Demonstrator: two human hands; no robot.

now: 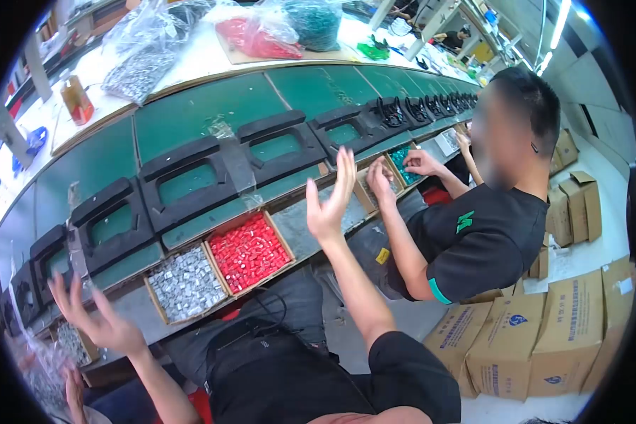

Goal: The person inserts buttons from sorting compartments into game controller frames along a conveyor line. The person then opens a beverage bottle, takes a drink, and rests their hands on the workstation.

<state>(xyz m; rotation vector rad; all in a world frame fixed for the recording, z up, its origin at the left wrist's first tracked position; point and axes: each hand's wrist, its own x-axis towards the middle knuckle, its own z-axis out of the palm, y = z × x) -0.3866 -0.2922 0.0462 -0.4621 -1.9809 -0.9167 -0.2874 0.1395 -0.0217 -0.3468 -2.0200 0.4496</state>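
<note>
My left hand [95,318] is raised at the lower left with its fingers spread and nothing in it. My right hand [332,201] is lifted near the middle, palm turned inward, thumb apart from the fingers, also holding nothing. Between the two hands, a box of small red parts [251,251] sits beside a box of small silver-grey parts [185,284] at the bench's near edge. Behind them, black foam frames [187,180] stand in a row along the green work surface [212,113].
To the right sits a co-worker [473,240], hands over a box of green parts [403,167]. Cardboard cartons [509,346] are stacked at the lower right. Bags of red parts [258,37] and a bottle of orange liquid [76,99] stand on the far shelf.
</note>
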